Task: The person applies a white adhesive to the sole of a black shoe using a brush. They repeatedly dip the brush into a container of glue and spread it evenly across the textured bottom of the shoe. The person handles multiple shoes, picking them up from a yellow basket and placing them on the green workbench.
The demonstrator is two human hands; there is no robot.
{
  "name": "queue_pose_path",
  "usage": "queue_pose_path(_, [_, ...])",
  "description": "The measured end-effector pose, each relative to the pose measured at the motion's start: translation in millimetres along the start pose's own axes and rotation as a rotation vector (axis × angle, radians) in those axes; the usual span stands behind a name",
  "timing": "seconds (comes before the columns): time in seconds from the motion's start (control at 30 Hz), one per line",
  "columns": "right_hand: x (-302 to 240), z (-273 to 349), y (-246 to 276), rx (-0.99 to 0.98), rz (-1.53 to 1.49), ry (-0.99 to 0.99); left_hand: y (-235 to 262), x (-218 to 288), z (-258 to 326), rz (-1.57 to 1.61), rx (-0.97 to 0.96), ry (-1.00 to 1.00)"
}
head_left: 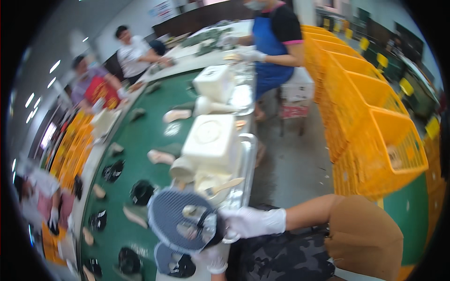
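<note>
My right hand (pixel 253 223), in a white glove, grips the black end of a shoe piece (pixel 176 218) with a wide blue-grey textured sole. The sole faces up and is tilted, with pale patches and a black part near my fingers. Lower down is my left hand (pixel 213 260), also gloved, close under the piece's lower edge; its fingers are blurred and partly hidden. Beside it lies a second blue-grey and black shoe piece (pixel 174 260). Just beyond my hands, a brush (pixel 228 185) with a pale handle rests across a cream tub (pixel 208 181).
A green conveyor belt (pixel 154 126) carries black shoe uppers (pixel 141 192) and pale foot-shaped lasts (pixel 161 156). White square containers (pixel 211 136) stand along its right edge by a metal tray (pixel 248 154). Yellow crates (pixel 375 140) line the right. A person in a blue apron (pixel 269 51) and others work around.
</note>
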State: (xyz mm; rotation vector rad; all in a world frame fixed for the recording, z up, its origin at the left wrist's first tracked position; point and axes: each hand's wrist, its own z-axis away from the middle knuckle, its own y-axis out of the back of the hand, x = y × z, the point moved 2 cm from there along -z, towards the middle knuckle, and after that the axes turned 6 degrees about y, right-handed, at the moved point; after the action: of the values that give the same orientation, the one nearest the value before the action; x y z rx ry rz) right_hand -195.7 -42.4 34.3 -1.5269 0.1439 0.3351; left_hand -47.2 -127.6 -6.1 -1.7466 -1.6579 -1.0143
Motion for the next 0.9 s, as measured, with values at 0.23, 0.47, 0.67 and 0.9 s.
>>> queue_pose_path(0.23, [-38, -21, -50, 0.029, 0.282, 0.114, 15, 9, -12, 0.116, -0.044, 0.416])
queue_pose_path(0.47, [-97, -61, -68, -0.015, 0.52, 0.245, 7, 9, -8, 0.172, -0.055, 0.524])
queue_pose_path(0.67, [-169, -124, -82, 0.151, 0.714, 0.433, 8, 1, -9, -0.011, -0.071, 0.486])
queue_pose_path(0.9, [-236, -205, -66, 0.392, 1.348, 0.484, 7, -4, -9, 0.055, -0.102, 0.524])
